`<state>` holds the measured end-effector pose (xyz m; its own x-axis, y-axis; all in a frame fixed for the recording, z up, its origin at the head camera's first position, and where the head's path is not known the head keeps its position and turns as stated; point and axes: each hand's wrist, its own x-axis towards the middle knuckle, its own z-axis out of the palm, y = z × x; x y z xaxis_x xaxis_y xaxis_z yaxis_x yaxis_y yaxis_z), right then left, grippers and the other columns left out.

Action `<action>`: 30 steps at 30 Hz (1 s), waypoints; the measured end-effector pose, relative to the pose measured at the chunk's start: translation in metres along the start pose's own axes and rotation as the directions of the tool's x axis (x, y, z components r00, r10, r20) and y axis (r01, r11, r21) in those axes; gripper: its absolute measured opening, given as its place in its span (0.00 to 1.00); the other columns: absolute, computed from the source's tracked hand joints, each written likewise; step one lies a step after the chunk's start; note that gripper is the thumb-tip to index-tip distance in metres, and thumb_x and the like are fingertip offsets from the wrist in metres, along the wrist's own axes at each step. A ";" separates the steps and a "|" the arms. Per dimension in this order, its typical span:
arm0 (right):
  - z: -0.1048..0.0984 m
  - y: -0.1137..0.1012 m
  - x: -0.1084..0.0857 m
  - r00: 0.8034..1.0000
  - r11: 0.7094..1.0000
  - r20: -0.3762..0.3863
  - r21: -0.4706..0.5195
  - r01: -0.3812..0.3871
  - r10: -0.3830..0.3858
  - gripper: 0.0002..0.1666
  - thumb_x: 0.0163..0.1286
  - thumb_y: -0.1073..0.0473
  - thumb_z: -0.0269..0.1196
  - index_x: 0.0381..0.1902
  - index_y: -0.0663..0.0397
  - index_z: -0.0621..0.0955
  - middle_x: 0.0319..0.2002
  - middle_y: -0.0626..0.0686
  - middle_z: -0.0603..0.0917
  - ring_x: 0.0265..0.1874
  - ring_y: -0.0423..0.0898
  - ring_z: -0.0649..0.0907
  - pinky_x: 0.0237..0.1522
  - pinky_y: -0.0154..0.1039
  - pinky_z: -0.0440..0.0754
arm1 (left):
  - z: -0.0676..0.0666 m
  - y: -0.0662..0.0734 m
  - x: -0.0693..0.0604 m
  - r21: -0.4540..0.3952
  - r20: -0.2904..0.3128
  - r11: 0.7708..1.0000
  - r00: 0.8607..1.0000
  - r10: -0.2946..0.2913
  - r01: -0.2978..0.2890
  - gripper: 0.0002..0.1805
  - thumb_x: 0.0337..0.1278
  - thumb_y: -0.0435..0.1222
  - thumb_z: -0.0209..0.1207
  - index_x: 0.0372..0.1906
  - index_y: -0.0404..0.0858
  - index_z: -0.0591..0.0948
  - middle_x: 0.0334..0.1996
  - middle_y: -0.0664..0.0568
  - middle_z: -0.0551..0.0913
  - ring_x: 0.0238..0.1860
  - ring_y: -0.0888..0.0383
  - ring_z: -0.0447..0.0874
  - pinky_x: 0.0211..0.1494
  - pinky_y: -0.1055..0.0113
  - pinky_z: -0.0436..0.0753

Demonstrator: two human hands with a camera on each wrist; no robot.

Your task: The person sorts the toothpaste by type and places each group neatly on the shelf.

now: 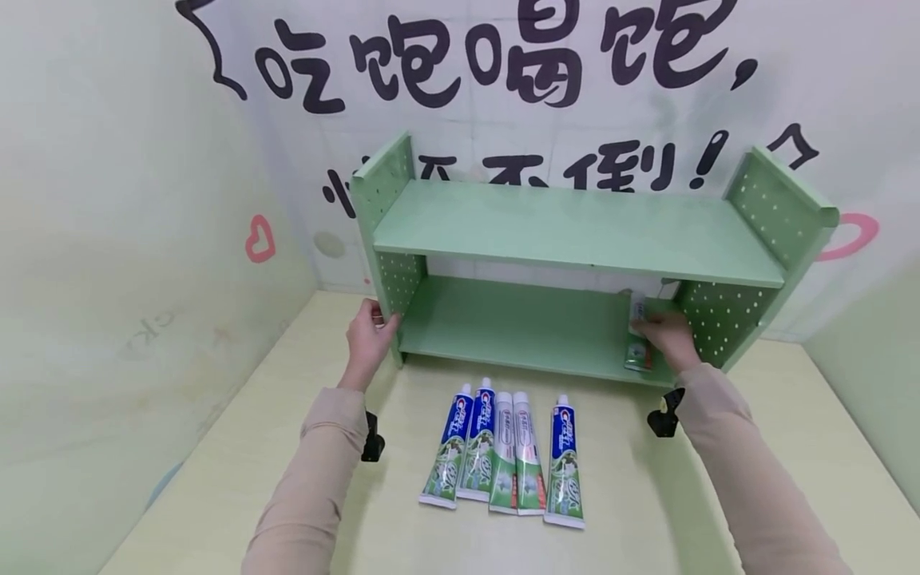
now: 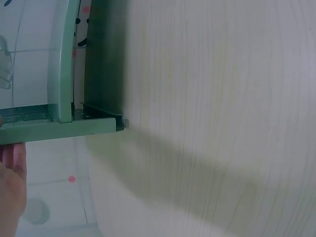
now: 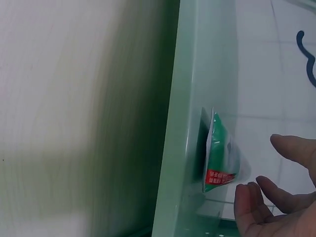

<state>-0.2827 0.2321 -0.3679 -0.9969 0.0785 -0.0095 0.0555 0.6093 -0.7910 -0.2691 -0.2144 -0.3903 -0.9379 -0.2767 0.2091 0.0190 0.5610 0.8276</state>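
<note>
A green two-tier shelf (image 1: pixel 503 319) stands on the table against the wall. My left hand (image 1: pixel 370 339) grips the edge of its left side panel (image 2: pixel 64 129); part of that hand (image 2: pixel 12 190) shows at the left wrist view's edge. On the lower tier, near the right end, lies a green-and-white toothpaste tube (image 1: pixel 637 343), its flat end (image 3: pixel 217 160) towards the front. My right hand (image 1: pixel 672 337) is just beside this tube. In the right wrist view the right hand (image 3: pixel 281 207) has thumb and fingers spread apart, with nothing pinched between them.
Several toothpaste tubes lie on the table (image 1: pixel 618 495) before the shelf: blue-and-green ones (image 1: pixel 449 447) and white-and-green ones (image 1: pixel 528 455), one blue-and-green tube (image 1: pixel 565 463) a little apart at right. The upper tier (image 1: pixel 568 228) overhangs the lower one. Walls (image 1: pixel 129 263) enclose the table.
</note>
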 end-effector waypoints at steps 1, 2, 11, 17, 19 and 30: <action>0.000 -0.001 -0.001 1.000 1.000 0.001 -0.003 0.005 -0.005 0.18 0.64 0.55 0.56 0.19 0.56 0.65 0.15 0.42 0.65 0.17 0.38 0.64 0.21 0.34 0.63 | 0.000 0.000 0.001 0.003 0.000 1.000 1.000 0.006 -0.006 0.18 0.59 0.37 0.53 0.50 0.31 0.68 0.48 0.38 0.77 0.50 0.46 0.76 0.49 0.57 0.81; 0.000 -0.001 -0.003 1.000 1.000 -0.002 -0.012 0.011 -0.011 0.18 0.65 0.55 0.56 0.20 0.59 0.68 0.16 0.45 0.68 0.18 0.39 0.66 0.22 0.34 0.64 | 0.001 0.000 0.002 0.002 0.001 1.000 1.000 0.010 -0.010 0.18 0.59 0.37 0.53 0.50 0.31 0.68 0.48 0.37 0.77 0.50 0.46 0.76 0.49 0.57 0.81; -0.004 -0.009 -0.026 0.994 0.999 0.093 -0.016 -0.048 0.049 0.38 0.68 0.47 0.50 0.63 0.74 0.60 0.58 0.72 0.68 0.49 0.58 0.75 0.52 0.49 0.75 | 0.002 0.000 0.003 -0.008 0.005 1.000 1.000 0.019 -0.019 0.18 0.59 0.37 0.53 0.50 0.31 0.68 0.48 0.37 0.76 0.51 0.46 0.76 0.50 0.57 0.81; 0.002 -0.011 -0.044 0.985 0.998 0.173 0.050 -0.032 0.023 0.38 0.68 0.48 0.52 0.64 0.71 0.59 0.56 0.68 0.69 0.38 0.46 0.77 0.40 0.34 0.79 | -0.001 -0.003 0.004 -0.001 -0.003 1.000 1.000 0.008 -0.008 0.18 0.59 0.37 0.53 0.50 0.31 0.68 0.48 0.38 0.76 0.50 0.46 0.75 0.50 0.57 0.80; 0.006 -0.012 -0.050 0.983 0.998 0.181 0.064 -0.025 0.013 0.37 0.68 0.49 0.52 0.64 0.71 0.60 0.53 0.66 0.70 0.38 0.45 0.77 0.40 0.33 0.80 | -0.002 -0.003 0.005 -0.005 -0.006 1.000 1.000 0.012 -0.012 0.18 0.59 0.37 0.53 0.50 0.30 0.68 0.49 0.37 0.76 0.51 0.46 0.75 0.50 0.56 0.80; 0.024 0.001 -0.073 0.975 0.996 0.216 0.069 -0.059 0.042 0.35 0.67 0.48 0.54 0.62 0.68 0.63 0.50 0.65 0.72 0.40 0.51 0.77 0.42 0.41 0.80 | 0.003 -0.006 0.005 -0.012 -0.011 1.000 1.000 0.012 -0.012 0.18 0.59 0.38 0.53 0.50 0.31 0.68 0.49 0.37 0.76 0.51 0.45 0.76 0.50 0.55 0.80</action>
<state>-0.2117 0.2077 -0.3824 -0.9822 -0.0681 -0.1750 0.1098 0.5476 -0.8295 -0.2747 -0.2164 -0.3959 -0.9339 -0.2781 0.2247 0.0348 0.5549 0.8312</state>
